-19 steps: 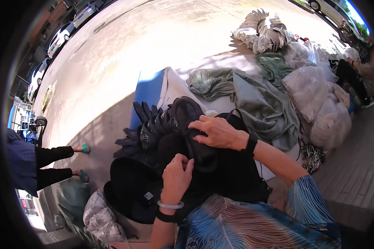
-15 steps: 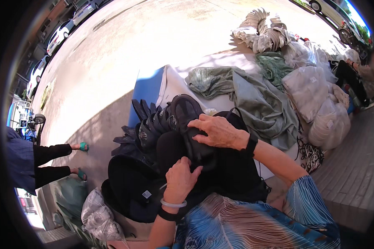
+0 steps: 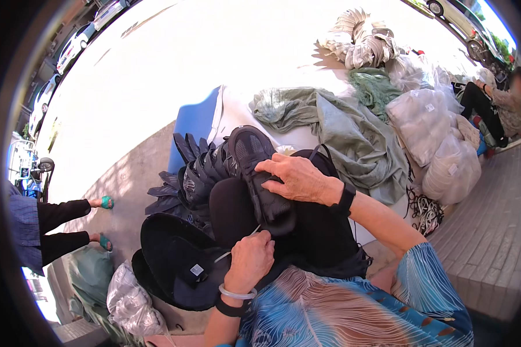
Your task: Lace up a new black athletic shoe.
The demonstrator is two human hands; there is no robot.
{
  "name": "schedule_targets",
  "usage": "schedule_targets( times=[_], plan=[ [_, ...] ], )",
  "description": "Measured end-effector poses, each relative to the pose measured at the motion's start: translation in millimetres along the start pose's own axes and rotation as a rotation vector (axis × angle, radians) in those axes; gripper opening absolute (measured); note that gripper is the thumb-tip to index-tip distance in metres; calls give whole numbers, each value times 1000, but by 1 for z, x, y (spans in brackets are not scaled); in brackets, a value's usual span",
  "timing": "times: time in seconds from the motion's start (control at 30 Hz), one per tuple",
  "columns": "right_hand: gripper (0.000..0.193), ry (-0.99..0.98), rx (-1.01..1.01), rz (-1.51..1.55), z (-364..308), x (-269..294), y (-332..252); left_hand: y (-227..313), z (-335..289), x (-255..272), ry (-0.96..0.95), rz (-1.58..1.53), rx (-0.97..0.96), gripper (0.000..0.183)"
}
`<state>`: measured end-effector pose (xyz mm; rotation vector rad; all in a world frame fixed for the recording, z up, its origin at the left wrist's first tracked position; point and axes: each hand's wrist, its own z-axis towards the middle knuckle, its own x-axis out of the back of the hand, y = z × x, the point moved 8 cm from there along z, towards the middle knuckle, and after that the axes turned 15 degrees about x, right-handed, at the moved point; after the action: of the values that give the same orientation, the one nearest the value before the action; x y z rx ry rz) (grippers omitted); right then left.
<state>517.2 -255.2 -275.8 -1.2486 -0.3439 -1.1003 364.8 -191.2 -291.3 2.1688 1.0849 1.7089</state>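
Pinching in at the near end of the dark shoe: the left hand now has thumb and fingers drawn together, where a moment ago the thumb stood apart. A pale strand shows beside it; cannot tell whether the fingertips grip it. Shoe sits on the lap, between black-clad knees. Right hand holds as before, thumb and forefinger spaced and curled over the shoe's upper. My reading: right steadies, left has settled to close work at the shoe's near end.

Left of the shoe, toward the body: a black rounded item with a pale label. Left and a little beyond: a fan of dark shoe pieces. Beyond the shoe, a blue panel; to its right, rumpled grey-green cloth, then bulging clear bags. Farthest off, pale stacked pieces in sun.
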Motion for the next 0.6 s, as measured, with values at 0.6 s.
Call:
schedule_targets(
  times=[0.6],
  plan=[
    [18,135,-39,69,-5,10,3,-5,60,60,472,-331,-25,7]
  ],
)
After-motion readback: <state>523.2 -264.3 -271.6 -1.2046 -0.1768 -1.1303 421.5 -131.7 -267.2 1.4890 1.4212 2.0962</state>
